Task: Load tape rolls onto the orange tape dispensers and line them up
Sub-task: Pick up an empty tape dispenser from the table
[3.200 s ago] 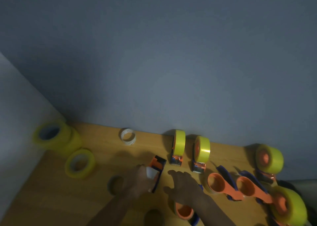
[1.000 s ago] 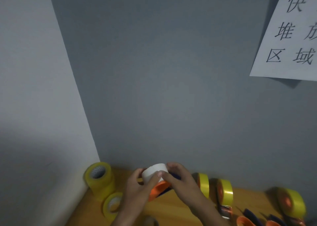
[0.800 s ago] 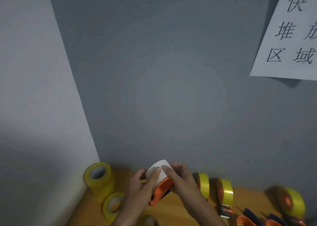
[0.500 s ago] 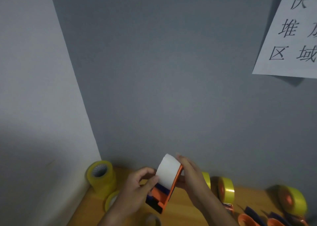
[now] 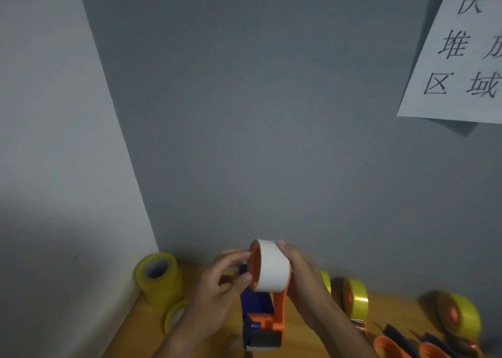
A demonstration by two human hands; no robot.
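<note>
I hold an orange and blue tape dispenser (image 5: 271,317) upright above the wooden table (image 5: 380,307), its metal cutter end pointing down toward me. A white tape roll (image 5: 272,266) sits on its orange hub at the top. My left hand (image 5: 222,287) pinches the left rim of the hub and roll with thumb and fingers. My right hand (image 5: 304,281) wraps the right side of the roll and the dispenser. Behind them, dispensers loaded with yellow tape (image 5: 354,300) stand along the wall, and another loaded one (image 5: 459,317) stands at the right.
Stacked yellow tape rolls (image 5: 157,277) stand in the left corner, with another yellow roll (image 5: 173,317) lying flat in front of them. Empty orange dispensers (image 5: 407,347) lie at the bottom right. A paper sign (image 5: 461,53) hangs on the grey wall.
Both hands lifted the dispenser and the white roll off the table. The roll went onto the hub, and the dispenser has been turned so the roll faces up and the cutter points down.
</note>
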